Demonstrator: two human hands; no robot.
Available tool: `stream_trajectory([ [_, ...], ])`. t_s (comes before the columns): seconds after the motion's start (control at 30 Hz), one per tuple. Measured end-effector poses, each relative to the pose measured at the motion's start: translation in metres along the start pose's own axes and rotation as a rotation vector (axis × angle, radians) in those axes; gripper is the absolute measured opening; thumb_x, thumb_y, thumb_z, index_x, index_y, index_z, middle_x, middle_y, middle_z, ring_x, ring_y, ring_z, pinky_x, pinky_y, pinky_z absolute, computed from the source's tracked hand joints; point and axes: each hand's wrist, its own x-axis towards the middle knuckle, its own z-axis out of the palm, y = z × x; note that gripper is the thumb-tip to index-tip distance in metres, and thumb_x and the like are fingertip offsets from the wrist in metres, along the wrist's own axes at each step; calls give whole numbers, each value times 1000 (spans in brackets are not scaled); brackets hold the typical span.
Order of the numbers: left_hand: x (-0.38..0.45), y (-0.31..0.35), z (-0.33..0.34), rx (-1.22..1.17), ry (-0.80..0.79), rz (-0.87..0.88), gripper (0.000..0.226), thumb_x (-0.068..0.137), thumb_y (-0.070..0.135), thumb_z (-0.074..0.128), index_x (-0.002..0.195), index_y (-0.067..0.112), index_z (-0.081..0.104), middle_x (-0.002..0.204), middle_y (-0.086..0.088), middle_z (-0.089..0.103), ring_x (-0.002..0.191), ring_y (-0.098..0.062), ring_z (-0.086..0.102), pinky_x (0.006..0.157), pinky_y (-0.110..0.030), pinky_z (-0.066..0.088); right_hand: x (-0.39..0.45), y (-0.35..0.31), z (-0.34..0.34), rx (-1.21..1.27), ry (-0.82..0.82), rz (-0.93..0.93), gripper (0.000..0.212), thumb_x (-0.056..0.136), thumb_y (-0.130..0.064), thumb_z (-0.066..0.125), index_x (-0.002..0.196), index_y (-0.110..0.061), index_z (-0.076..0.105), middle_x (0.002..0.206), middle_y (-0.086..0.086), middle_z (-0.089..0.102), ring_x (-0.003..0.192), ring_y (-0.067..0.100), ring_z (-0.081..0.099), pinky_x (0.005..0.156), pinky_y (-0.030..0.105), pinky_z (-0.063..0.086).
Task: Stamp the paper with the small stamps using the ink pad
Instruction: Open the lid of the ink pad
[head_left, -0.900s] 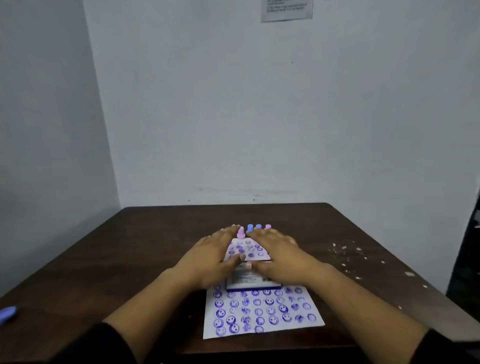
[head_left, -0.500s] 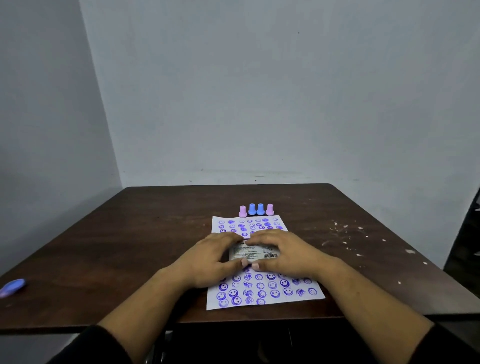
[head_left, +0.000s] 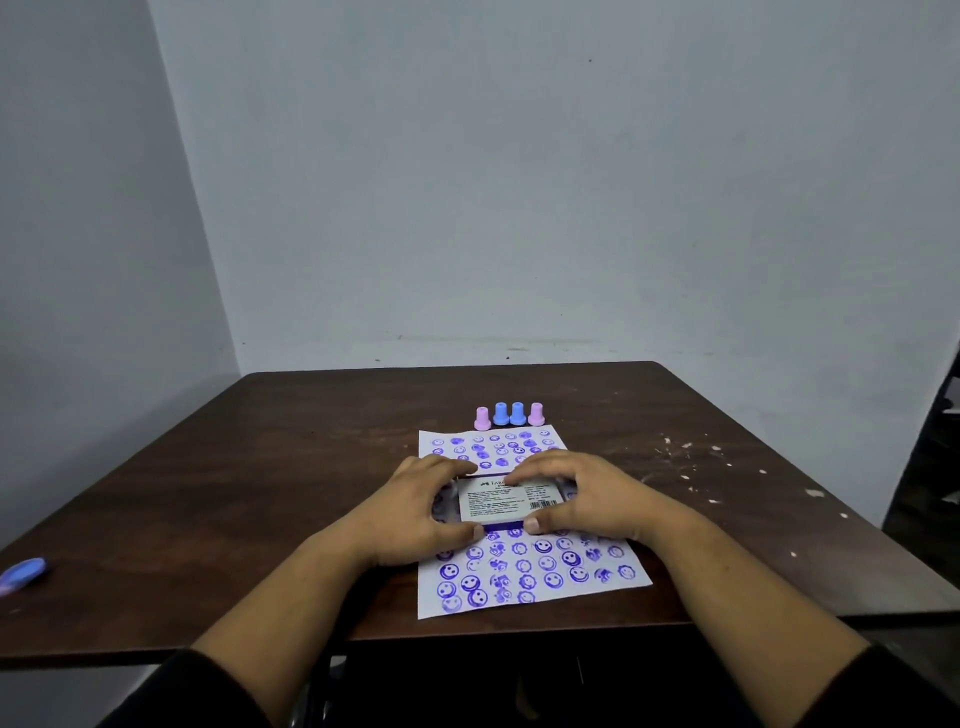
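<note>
A white sheet of paper (head_left: 524, 577) covered with several purple smiley stamp marks lies near the table's front edge. On its middle sits the ink pad box (head_left: 506, 501), white label side up with a barcode. My left hand (head_left: 415, 512) grips the box's left end and my right hand (head_left: 587, 493) grips its right end, thumbs on the near edge. Several small stamps (head_left: 509, 414), two pink outside and two blue inside, stand in a row just beyond the paper's far edge.
The dark wooden table (head_left: 260, 493) has white flecks (head_left: 691, 467) on its right side. A blue and purple object (head_left: 23, 571) lies at the far left edge. Pale walls close in behind and to the left.
Both hands drew back from the stamps to the ink pad box and now hold it by its ends. The view has tilted, so the table sits lower in frame.
</note>
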Motion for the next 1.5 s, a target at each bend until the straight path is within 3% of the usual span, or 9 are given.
stream_trajectory([
  [0.2,-1,0,0,-23,9,-10,89,70,72,67,148,35,43,128,22,48,123,1,35,105,-27,38,3,7,2,97,39,25,43,80,-53,87,121,-52,75,124,-18,73,109,4,71,90,20,55],
  [0.37,-2,0,1,-79,24,-20,78,70,68,72,139,42,45,123,27,49,122,8,35,101,-25,40,6,11,5,209,201,29,38,90,-63,74,123,-43,77,126,-19,74,116,-3,68,92,17,51],
  [0.47,-2,0,1,-122,30,-24,65,71,63,75,128,47,48,117,28,52,119,9,39,96,-26,45,8,10,5,267,320,29,21,100,-57,65,115,-47,75,111,-22,78,106,-7,70,81,9,53],
  [0.6,-3,4,-3,-177,30,-27,83,70,60,77,134,69,25,126,24,52,119,16,37,87,-12,38,14,10,8,290,441,40,14,106,-46,61,105,-35,71,97,-18,81,86,-1,76,72,21,57],
  [0.73,-5,4,-4,-194,27,-36,105,67,61,79,149,57,14,122,33,48,117,24,35,83,-5,37,20,13,9,231,517,95,13,107,-39,63,96,-32,62,86,-12,80,73,4,76,67,32,64],
  [0.93,-4,3,-3,-177,29,-64,108,66,66,80,150,55,13,119,31,47,116,12,44,98,-23,46,24,19,10,152,536,132,16,103,-23,71,90,-29,66,76,-8,77,65,2,70,67,31,61],
  [1.07,-1,1,-2,-115,30,-97,105,64,76,74,150,54,18,129,20,51,122,0,42,105,-36,43,24,17,10,141,507,142,9,99,-23,76,101,-30,72,91,-10,78,80,1,72,63,7,51],
  [1.23,2,0,-1,82,30,-124,107,62,89,59,150,34,34,150,12,42,140,-13,26,111,-38,24,20,15,8,153,398,169,29,103,-25,69,132,-25,74,104,-13,79,97,1,71,64,4,50],
  [1.5,2,-1,1,114,-18,-135,107,64,92,53,155,41,28,168,12,19,152,-12,6,121,-46,8,26,19,7,22,335,196,31,102,-36,70,128,-22,79,130,-5,70,120,14,61,97,33,53],
])
